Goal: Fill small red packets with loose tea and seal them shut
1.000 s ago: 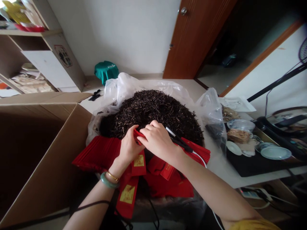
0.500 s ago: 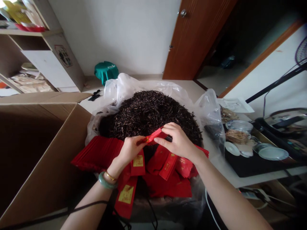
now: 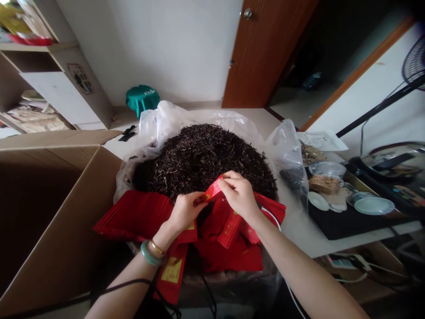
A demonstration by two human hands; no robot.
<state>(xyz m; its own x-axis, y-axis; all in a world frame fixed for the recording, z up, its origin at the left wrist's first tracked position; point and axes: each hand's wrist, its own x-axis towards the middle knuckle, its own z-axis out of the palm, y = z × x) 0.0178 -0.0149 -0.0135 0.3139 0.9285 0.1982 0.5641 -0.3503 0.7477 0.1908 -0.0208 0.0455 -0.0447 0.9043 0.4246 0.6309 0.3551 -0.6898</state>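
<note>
Between both hands is a small red packet (image 3: pixel 213 190) with a bit of gold print, held over the front of a heap of dark, dry tea leaves (image 3: pixel 206 155). My left hand (image 3: pixel 186 209) pinches its lower left end. My right hand (image 3: pixel 239 192) has closed its thumb and fingers on the upper right end. A dense row of red packets (image 3: pixel 136 215) lies left of my left hand. More loose red packets (image 3: pixel 229 230) are spread below the hands, and one with a yellow label (image 3: pixel 171 269) lies near my left wrist.
Clear plastic sheeting (image 3: pixel 287 146) surrounds the tea. An open cardboard box (image 3: pixel 89 190) stands at left. Lidded bowls (image 3: pixel 327 170) and a pale dish (image 3: pixel 373 206) sit at right. A white cable (image 3: pixel 274 217) passes by my right forearm; a black cable (image 3: pixel 129 282) crosses my left.
My right thumb and fingers have drawn together on the packet, where the thumb was apart before. The packet is turned a little steeper. The whole view has shifted slightly.
</note>
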